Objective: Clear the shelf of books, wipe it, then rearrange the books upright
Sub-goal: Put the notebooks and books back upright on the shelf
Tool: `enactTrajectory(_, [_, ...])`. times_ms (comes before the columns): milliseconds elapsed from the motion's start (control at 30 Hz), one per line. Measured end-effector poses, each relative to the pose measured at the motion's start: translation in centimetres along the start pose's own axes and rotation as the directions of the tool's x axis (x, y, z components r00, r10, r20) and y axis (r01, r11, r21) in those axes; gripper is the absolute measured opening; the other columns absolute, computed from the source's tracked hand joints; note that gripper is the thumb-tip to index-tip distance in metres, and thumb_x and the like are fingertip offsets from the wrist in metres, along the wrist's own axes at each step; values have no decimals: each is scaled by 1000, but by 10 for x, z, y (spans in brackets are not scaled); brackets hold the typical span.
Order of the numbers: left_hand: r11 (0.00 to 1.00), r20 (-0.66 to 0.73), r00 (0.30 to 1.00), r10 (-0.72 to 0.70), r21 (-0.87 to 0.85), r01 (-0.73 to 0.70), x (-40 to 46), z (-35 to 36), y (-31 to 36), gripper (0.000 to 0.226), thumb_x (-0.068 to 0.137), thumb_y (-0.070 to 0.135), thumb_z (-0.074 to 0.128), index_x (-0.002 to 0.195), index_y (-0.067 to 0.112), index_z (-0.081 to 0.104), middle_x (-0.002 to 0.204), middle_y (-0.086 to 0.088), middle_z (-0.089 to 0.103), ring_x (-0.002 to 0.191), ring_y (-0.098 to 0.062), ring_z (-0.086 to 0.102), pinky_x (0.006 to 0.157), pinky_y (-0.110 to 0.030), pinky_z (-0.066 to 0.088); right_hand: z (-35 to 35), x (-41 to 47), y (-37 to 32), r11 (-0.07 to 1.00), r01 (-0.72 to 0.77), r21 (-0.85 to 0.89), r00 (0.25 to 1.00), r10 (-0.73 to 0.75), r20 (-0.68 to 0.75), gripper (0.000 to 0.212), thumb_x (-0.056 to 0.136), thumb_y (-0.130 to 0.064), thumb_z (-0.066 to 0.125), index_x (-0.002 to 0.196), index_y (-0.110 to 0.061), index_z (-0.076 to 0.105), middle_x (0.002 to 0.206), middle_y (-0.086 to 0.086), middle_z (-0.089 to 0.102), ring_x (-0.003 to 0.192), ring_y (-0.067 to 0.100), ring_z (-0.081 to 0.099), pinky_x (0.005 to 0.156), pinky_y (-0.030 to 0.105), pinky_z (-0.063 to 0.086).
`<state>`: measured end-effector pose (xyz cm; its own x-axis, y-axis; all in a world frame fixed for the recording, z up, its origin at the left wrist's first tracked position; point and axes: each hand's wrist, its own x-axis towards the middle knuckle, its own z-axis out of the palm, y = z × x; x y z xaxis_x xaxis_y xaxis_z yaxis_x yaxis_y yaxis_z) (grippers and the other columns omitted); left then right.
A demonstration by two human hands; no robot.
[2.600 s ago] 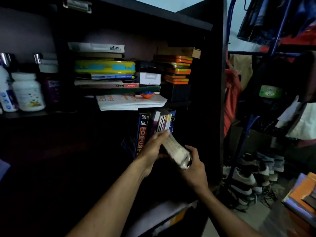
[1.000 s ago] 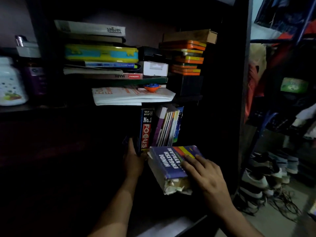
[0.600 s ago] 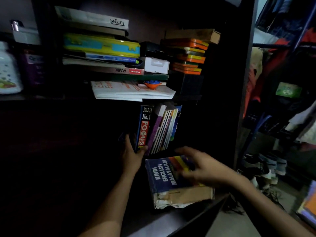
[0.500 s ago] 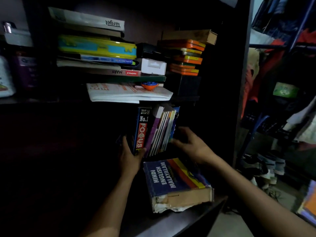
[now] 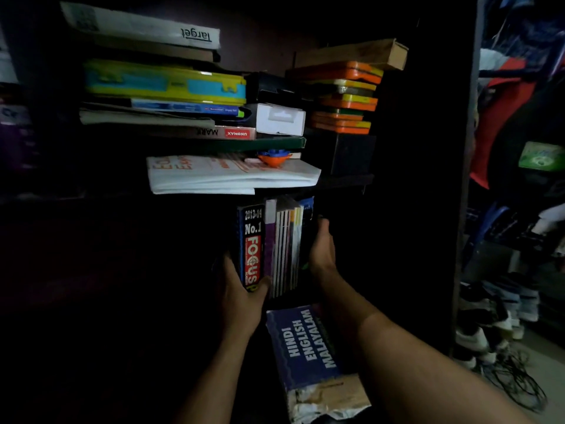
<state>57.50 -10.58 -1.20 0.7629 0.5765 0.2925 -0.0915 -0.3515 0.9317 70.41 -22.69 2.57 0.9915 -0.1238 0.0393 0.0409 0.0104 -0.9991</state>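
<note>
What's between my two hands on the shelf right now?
In the head view, a row of upright books stands between the left hand and right hand.

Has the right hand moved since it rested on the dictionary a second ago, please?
Yes: the right hand left the dictionary, moving up to the upright books' right side.

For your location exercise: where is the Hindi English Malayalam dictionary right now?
In the head view, the dictionary lies flat on the lower shelf, lower centre, below the upright books, between both forearms.
</note>
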Motion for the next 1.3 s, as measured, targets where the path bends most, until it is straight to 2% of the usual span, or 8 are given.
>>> enactTrajectory(200, [1000,-57,998,-13,-12,12,-7,-9,9,95,84,15,79,159,12,21,147,-19,48,129,-36,51,105,-43,42,10,-7,7,981,-15,195,984,-20,176,70,75,-81,59,118,-27,65,122,7,68,119,30,60,110,55,41])
enactTrajectory(300, [999,-143,990,-18,25,22,-15,-20,14,100,79,14,82,159,9,22,152,-21,40,138,-38,41,111,-45,35,13,-40,-17,974,12,228,981,-56,188,36,96,-46,53,112,-16,62,110,12,69,109,30,63,106,51,46])
enactTrajectory(467, [994,-216,970,-112,-26,108,-13,-33,15,111,82,21,80,161,16,3,158,-20,30,139,-40,39,108,-54,41,21,-58,-25,972,-45,229,945,-32,325,44,104,-32,44,131,-1,59,121,19,66,115,35,61,106,45,46])
enactTrajectory(667, [994,-188,978,-92,-72,80,-14,-36,22,114,78,23,82,161,19,3,160,-18,25,141,-38,36,111,-53,39,13,-58,-36,996,86,33,945,-92,315,50,95,-55,44,132,-25,59,123,5,69,112,22,66,103,45,49])
enactTrajectory(833, [986,-298,952,76,-117,-115,-18,-40,29,104,63,53,70,152,34,19,150,-16,37,133,-37,44,106,-58,43,0,-52,-54,987,127,-94,925,-84,371,60,85,-64,41,133,-32,58,129,4,66,116,23,63,107,51,46])
enactTrajectory(1000, [976,-305,946,110,-149,-161,-17,-38,30,115,61,66,71,156,24,20,156,-14,34,140,-33,39,112,-52,38,-13,-59,-63,975,180,-131,912,-115,394,36,105,-37,37,134,-24,53,129,7,64,113,22,63,106,48,47])
enactTrajectory(1167, [975,-302,947,107,-156,-160,-15,-38,28,119,61,70,71,157,25,19,157,-13,32,141,-31,38,111,-48,38,-34,-68,-72,926,262,-273,915,-148,375,35,105,-34,40,138,-26,49,133,5,60,117,22,59,105,41,46])
enactTrajectory(1300, [971,-314,942,115,-165,-173,-16,-38,27,115,67,70,68,158,19,20,158,-14,30,143,-29,34,117,-44,32,-73,-102,-88,729,472,-496,843,-209,496,42,94,-32,57,135,-26,50,135,0,56,120,14,53,103,31,42])
